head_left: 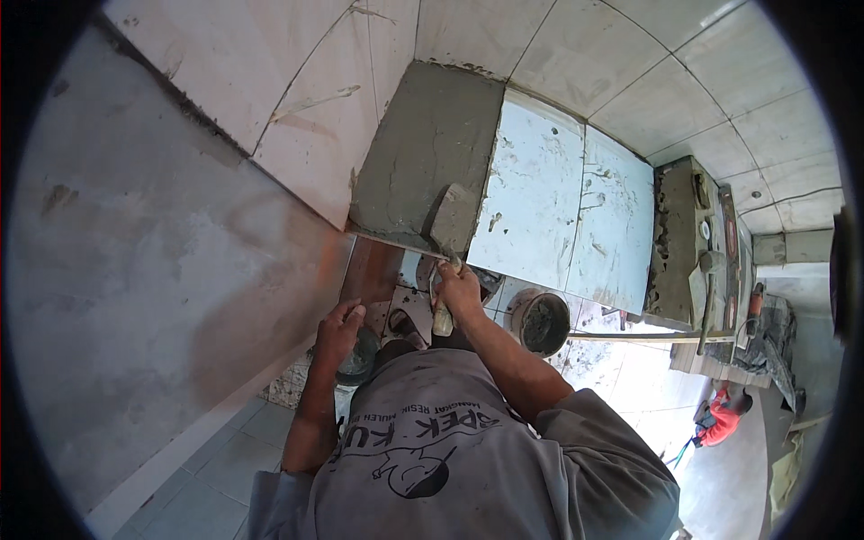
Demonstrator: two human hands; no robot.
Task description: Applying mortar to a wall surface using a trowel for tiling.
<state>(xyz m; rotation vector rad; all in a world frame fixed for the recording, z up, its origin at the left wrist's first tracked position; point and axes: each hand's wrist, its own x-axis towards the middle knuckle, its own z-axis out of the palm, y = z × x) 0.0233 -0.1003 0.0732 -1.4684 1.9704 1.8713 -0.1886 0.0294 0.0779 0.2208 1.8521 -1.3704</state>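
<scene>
Head view, clocked from centre: the right hand (460, 290) wraps firmly round the trowel (456, 216), blade at one o'clock over grey mortar (432, 135); the left hand (338, 329), at eight, hangs half-open, seemingly empty. Light, near-flat strokes should smooth best.

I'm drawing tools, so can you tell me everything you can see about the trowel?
The trowel has a broad, flat blade smeared grey, narrowing toward a neck, and a pale, worn-looking handle, perhaps wooden. The right grip holds it near the neck; the handle's end sticks out below. The blade points away, slightly slanted, over the grey mortar's front right corner, beside a white tile. Whether it presses in is hard to tell.
</scene>
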